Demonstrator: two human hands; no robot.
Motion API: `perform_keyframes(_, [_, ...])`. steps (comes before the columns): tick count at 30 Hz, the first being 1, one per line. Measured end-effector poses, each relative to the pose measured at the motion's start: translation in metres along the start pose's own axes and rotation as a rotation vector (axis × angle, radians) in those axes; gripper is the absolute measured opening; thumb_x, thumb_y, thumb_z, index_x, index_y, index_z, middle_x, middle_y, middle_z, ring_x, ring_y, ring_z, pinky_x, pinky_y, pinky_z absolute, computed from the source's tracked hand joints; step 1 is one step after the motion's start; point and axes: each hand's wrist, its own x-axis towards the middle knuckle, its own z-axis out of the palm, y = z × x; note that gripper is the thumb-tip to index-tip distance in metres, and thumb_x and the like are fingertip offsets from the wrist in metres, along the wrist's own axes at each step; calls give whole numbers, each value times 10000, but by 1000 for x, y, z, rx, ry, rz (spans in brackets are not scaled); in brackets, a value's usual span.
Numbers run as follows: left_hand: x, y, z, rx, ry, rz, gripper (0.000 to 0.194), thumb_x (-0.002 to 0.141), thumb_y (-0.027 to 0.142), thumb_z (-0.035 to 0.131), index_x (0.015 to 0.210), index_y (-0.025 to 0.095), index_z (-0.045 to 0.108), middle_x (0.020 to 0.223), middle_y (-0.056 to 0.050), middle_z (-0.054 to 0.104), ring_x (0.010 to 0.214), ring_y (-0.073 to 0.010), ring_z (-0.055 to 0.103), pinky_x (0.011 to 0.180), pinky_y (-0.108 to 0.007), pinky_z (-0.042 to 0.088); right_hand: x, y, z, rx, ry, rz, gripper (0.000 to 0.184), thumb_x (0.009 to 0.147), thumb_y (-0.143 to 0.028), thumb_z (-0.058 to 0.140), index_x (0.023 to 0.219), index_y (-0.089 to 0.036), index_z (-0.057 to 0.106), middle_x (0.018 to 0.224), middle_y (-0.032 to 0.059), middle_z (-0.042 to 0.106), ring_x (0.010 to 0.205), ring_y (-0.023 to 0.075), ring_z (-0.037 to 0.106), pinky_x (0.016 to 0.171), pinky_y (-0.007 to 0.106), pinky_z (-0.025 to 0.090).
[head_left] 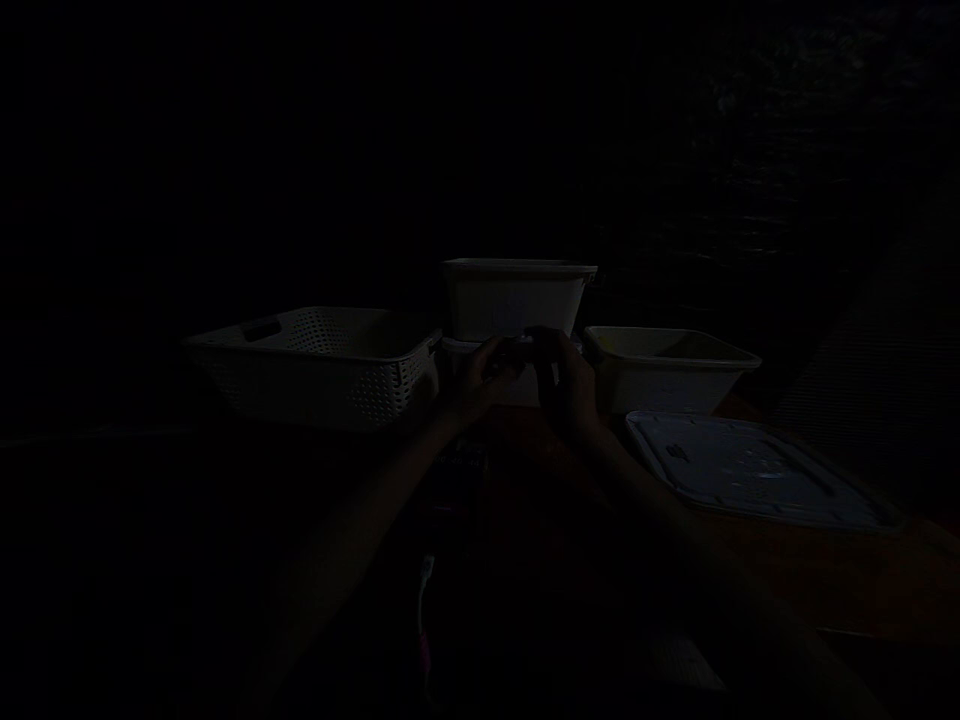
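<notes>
The scene is very dark. My left hand point(486, 372) and my right hand point(566, 380) are raised close together at the middle of the view, fingers curled toward each other. Something small and faintly pale seems to lie between the fingertips, too dim to name. Right behind the hands stands a pale rectangular tub point(517, 300), on top of a second pale container point(517, 392) that the hands partly hide.
A perforated basket point(315, 385) stands to the left and an open pale tub point(664, 385) to the right. A flat lid point(757, 470) lies on the brown table point(795, 575). A dark box point(454, 480) and a white cable point(421, 595) are nearer me.
</notes>
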Motion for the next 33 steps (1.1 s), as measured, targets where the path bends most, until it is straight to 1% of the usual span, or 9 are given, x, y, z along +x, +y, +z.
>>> perform_keyframes(3, [-3,10,-1,121,35,92,305,829,341,536,1081,168,538,1019,-75,634,926,-181,602,766,-285,488,-1,3,1,-11,12,68,262,916,-248,377,1153,-251,490,1067,76,635,936,207,620,755,317,483])
perform_keyframes(6, [-8,22,-4,415,92,260,242,828,316,548,1026,181,578,990,-56,638,927,-179,598,813,-299,462,-3,11,3,-33,-46,113,262,918,-277,374,1171,-249,437,1003,86,653,849,214,638,670,309,485])
perform_keyframes(8, [-11,28,-5,572,125,349,204,841,298,532,1004,194,598,1013,-50,639,982,-185,585,871,-316,433,-3,17,3,-47,-81,71,283,912,-249,371,1193,-244,402,1048,100,642,912,227,629,705,327,487])
perform_keyframes(10, [-12,31,-6,644,139,382,194,850,291,522,1000,202,606,1030,-46,644,1012,-183,579,891,-314,422,-4,21,2,-60,-103,29,304,905,-220,363,1209,-238,384,1117,113,619,981,235,612,747,343,485])
perform_keyframes(15, [-9,23,-6,733,171,291,301,819,329,569,1095,212,589,1079,-52,654,1000,-195,595,869,-304,433,-7,26,5,-65,-147,94,297,908,-240,355,1203,-231,386,1103,117,628,904,234,641,682,320,488])
perform_keyframes(19, [-9,17,-6,792,86,265,348,834,331,543,1168,235,572,1136,-48,639,983,-202,607,835,-304,442,-9,30,10,-55,-134,81,281,879,-192,369,1156,-224,403,1069,113,638,878,225,648,647,292,480])
perform_keyframes(22, [-9,11,-6,817,64,267,321,847,323,517,1143,228,598,1128,-50,641,945,-199,620,804,-299,453,-9,31,12,-6,-142,43,290,859,-184,391,1148,-203,399,1034,125,635,846,216,645,641,295,489])
perform_keyframes(26, [-9,4,-5,745,60,288,319,860,320,488,1123,184,606,1095,-68,656,957,-192,623,811,-290,466,-9,30,11,102,-179,-7,357,824,-163,429,1175,-189,370,1086,145,604,892,213,628,688,331,511])
perform_keyframes(33, [-11,6,-3,683,91,268,296,839,344,515,1049,177,640,1004,-70,692,912,-194,640,790,-294,472,-7,28,11,75,-180,94,273,815,-130,419,1079,-201,414,966,93,635,782,186,652,617,273,488])
